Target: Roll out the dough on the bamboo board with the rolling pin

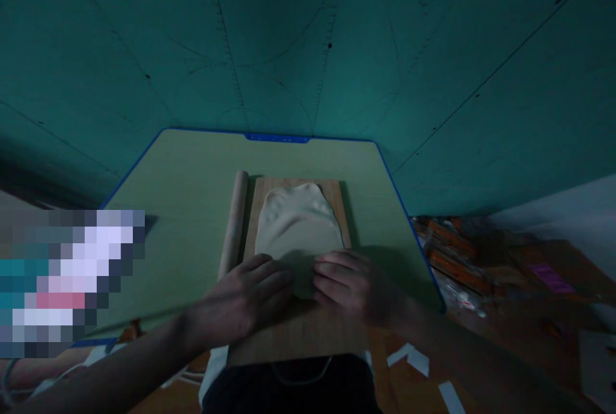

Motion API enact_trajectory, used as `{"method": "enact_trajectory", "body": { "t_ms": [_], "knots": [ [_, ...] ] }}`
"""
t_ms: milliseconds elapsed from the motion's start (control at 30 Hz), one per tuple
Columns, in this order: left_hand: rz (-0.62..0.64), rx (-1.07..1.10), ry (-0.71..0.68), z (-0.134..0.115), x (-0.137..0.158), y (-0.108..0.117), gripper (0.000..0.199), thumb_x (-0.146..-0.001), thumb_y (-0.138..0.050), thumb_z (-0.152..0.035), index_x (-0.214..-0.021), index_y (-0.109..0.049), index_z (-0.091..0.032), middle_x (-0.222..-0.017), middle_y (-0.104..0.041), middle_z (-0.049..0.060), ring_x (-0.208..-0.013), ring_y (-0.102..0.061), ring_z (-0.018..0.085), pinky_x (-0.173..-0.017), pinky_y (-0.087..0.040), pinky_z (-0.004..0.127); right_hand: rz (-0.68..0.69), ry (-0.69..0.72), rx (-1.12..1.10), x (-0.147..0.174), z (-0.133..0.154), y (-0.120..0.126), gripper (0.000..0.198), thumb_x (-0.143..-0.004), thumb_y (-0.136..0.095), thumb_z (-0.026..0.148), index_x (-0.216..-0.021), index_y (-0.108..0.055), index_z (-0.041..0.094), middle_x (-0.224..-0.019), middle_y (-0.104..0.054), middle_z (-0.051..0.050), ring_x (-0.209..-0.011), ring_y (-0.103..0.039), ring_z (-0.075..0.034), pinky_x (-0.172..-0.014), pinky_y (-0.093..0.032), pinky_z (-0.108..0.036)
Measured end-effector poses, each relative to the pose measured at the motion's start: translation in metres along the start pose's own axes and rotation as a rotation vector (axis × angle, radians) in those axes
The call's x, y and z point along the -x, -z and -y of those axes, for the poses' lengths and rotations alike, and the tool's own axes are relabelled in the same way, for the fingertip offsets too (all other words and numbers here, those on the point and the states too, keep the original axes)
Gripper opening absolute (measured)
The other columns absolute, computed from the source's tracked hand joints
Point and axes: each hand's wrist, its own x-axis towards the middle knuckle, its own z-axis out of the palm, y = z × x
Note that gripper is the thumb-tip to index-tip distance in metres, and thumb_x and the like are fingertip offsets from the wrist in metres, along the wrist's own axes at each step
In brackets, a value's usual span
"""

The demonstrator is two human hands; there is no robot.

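A flattened sheet of pale dough [299, 228] lies on a wooden board [298, 340], its far edge wavy and dimpled and a curved ridge across its upper part. My left hand [255, 292] is at the dough's near left side, fingers together and curled onto it. Opposite it, my right hand [351, 282] has its fingers bent over the near right edge of the dough. A short stretch of dough shows between the two hands. My palms and the fingertips' undersides are hidden. Along the board's left side rests a wooden rolling pin [234, 221].
The pale green table [192, 170] has a blue rim and meets a green wall [289, 35]. A pixelated patch covers the left side. Cardboard boxes [553, 273] and plastic-wrapped packs [455, 250] stand at the right. White paper scraps [418, 361] lie on the floor.
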Motion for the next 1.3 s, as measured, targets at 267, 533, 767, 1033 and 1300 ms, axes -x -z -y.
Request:
{"method": "enact_trajectory", "body": {
  "t_ms": [267,533,767,1033,1300],
  "knots": [
    [-0.032,-0.019,0.120,0.002,-0.003,0.002,0.022,-0.105,-0.044,-0.024,-0.106,-0.063,-0.015,-0.104,-0.070,0.010,-0.089,-0.065,0.022,-0.078,-0.055,0.037,0.012,-0.114,-0.043,-0.005,0.001,-0.004,0.021,-0.101,-0.053,0.016,-0.088,-0.070,0.018,-0.092,-0.074,-0.006,-0.088,-0.066,-0.020,-0.079,-0.054,-0.033],
    [-0.089,0.073,0.168,0.012,-0.006,0.006,0.025,-0.105,-0.038,-0.019,-0.107,-0.063,-0.014,-0.098,-0.075,0.007,-0.087,-0.071,0.020,-0.077,-0.055,0.034,-0.074,-0.299,-0.242,-0.009,-0.009,-0.005,0.020,-0.101,-0.057,0.030,-0.105,-0.069,0.015,-0.101,-0.074,-0.011,-0.096,-0.067,-0.022,-0.082,-0.058,-0.038],
    [-0.120,0.171,0.244,0.019,-0.009,0.013,0.019,-0.102,-0.044,-0.015,-0.107,-0.063,-0.016,-0.088,-0.073,0.005,-0.079,-0.070,0.017,-0.069,-0.054,0.030,-0.025,-0.172,-0.161,0.002,-0.017,-0.003,0.015,-0.098,-0.055,0.014,-0.101,-0.069,0.016,-0.103,-0.077,-0.009,-0.111,-0.069,-0.023,-0.096,-0.057,-0.038],
    [-0.074,0.103,0.212,0.016,-0.002,-0.009,0.042,-0.094,-0.065,-0.026,-0.133,-0.058,-0.014,-0.128,-0.069,0.016,-0.122,-0.064,0.030,-0.096,-0.056,0.048,-0.057,-0.304,-0.203,-0.006,-0.015,0.006,0.022,-0.099,-0.049,0.014,-0.105,-0.070,0.019,-0.089,-0.080,-0.003,-0.073,-0.076,-0.015,-0.062,-0.054,-0.024],
    [-0.096,0.106,0.157,0.017,-0.014,0.008,0.022,-0.104,-0.045,-0.022,-0.111,-0.064,-0.012,-0.105,-0.076,0.012,-0.093,-0.074,0.024,-0.082,-0.061,0.040,-0.043,-0.279,-0.208,0.000,-0.019,0.008,0.023,-0.095,-0.055,0.012,-0.113,-0.069,0.015,-0.103,-0.079,-0.008,-0.095,-0.075,-0.017,-0.082,-0.060,-0.029]
  ]
}}
